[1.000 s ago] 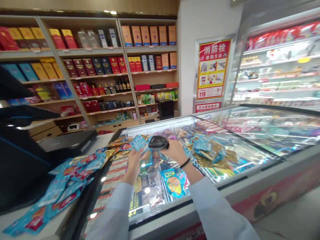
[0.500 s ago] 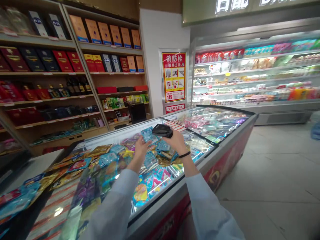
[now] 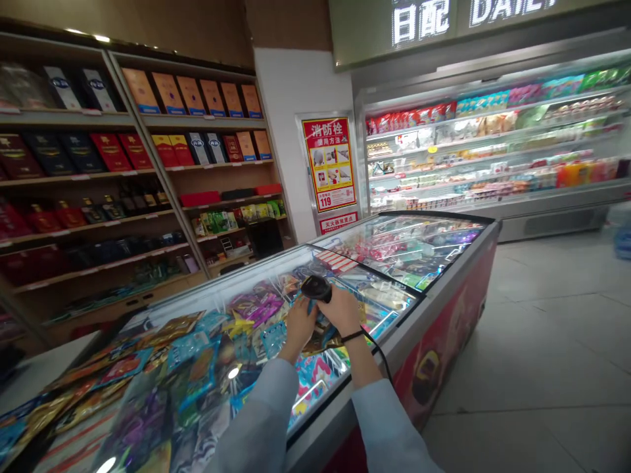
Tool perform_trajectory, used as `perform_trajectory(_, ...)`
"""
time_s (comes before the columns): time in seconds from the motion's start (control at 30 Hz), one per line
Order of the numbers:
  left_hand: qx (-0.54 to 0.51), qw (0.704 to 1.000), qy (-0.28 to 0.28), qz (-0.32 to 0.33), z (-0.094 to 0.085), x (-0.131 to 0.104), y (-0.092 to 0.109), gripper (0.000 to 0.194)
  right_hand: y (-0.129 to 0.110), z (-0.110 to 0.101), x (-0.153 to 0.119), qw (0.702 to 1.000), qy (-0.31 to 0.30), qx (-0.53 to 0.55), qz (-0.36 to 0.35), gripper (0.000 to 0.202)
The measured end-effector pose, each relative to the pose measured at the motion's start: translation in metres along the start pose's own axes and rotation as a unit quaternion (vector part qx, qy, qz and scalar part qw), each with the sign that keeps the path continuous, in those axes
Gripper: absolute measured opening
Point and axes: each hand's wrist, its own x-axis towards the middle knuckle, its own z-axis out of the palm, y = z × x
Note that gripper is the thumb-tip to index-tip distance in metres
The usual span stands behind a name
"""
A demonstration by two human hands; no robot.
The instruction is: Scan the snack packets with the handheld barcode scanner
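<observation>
My right hand (image 3: 343, 310) is closed around a black handheld barcode scanner (image 3: 316, 288), held over the glass-topped chest freezer (image 3: 394, 341). A dark cord (image 3: 379, 355) hangs beside my right wrist. My left hand (image 3: 300, 325) is just left of the scanner, fingers closed, with a sliver of a blue packet showing at the fingertips; most of it is hidden. Below both hands lies a small pile of gold and blue packets (image 3: 323, 336), partly covered by them. Another blue packet (image 3: 273, 338) lies left of my left hand.
Many packets (image 3: 187, 351) are spread over the freezer's left part. Shelves of boxes (image 3: 185, 150) and bottles stand at the left. A red fire-hydrant notice (image 3: 328, 164) hangs on the wall. Lit chiller shelves (image 3: 493, 151) are behind, and tiled floor (image 3: 537, 328) runs along the right.
My left hand has moved right and lower, bringing the blue packet over the pile and mostly out of sight. The scanner stays in my right hand, now closer to the left. The view has tilted up.
</observation>
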Motion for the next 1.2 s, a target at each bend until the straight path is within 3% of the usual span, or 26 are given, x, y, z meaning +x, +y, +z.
perform_trajectory(0.17,-0.142,0.988,0.020,-0.051,-0.016,-0.002,0.001,0.039,0.003,-0.007,-0.002,1.000,0.007,0.000,0.001,0.033)
perform_trajectory(0.3,-0.161,0.983,0.031,-0.082,-0.056,-0.010,-0.023,0.031,0.001,-0.016,-0.003,0.999,0.030,-0.020,-0.018,0.038)
perform_trajectory(0.4,-0.133,0.986,0.060,-0.084,-0.105,-0.030,-0.063,0.026,-0.016,-0.027,-0.005,0.997,0.061,-0.010,-0.044,0.043)
perform_trajectory(0.53,-0.085,0.982,0.101,-0.134,-0.175,-0.072,-0.134,0.020,-0.065,-0.032,-0.013,0.994,0.069,0.026,-0.083,0.043)
perform_trajectory(0.67,-0.023,0.964,0.140,-0.224,-0.229,-0.116,-0.195,0.022,-0.126,-0.009,-0.022,0.978,0.012,0.099,-0.182,0.038)
perform_trajectory(0.77,0.035,0.951,0.145,-0.269,-0.255,-0.141,-0.224,0.023,-0.164,0.023,-0.034,0.954,-0.045,0.143,-0.260,0.035)
perform_trajectory(0.83,0.083,0.943,0.140,-0.290,-0.266,-0.150,-0.236,0.026,-0.181,0.044,-0.045,0.943,-0.068,0.140,-0.295,0.036)
perform_trajectory(0.93,0.165,0.927,0.120,-0.314,-0.275,-0.147,-0.246,0.033,-0.194,0.069,-0.062,0.943,-0.081,0.052,-0.319,0.042)
perform_trajectory(1.03,0.237,0.912,0.088,-0.322,-0.274,-0.125,-0.254,0.035,-0.193,0.082,-0.072,0.939,-0.082,-0.020,-0.333,0.042)
perform_trajectory(1.2,0.306,0.906,0.062,-0.285,-0.263,-0.073,-0.275,0.042,-0.179,0.087,-0.065,0.949,-0.080,-0.019,-0.304,0.042)
